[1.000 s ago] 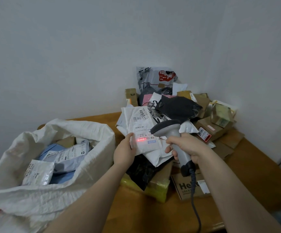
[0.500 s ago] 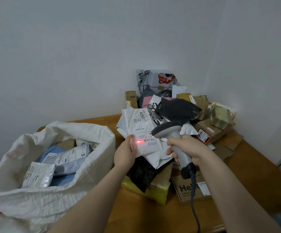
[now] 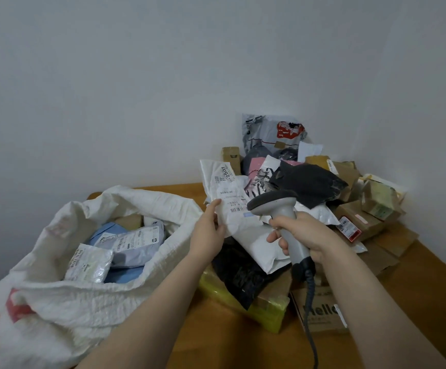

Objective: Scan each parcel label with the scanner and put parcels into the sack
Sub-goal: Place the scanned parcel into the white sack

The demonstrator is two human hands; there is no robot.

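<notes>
Seen from the head camera, the left hand pinches a white parcel over the heap in the desk's far right corner. The right hand has its fingers curled round the scanner, whose head is just beside the label. The sack gapes at the left edge.

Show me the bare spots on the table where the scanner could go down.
Bare wood shows on the table right of the Hello box, in the near strip in front of the yellow parcel, and in a thin band at the back beside the sack. The far right corner is crowded with the parcel pile.
</notes>
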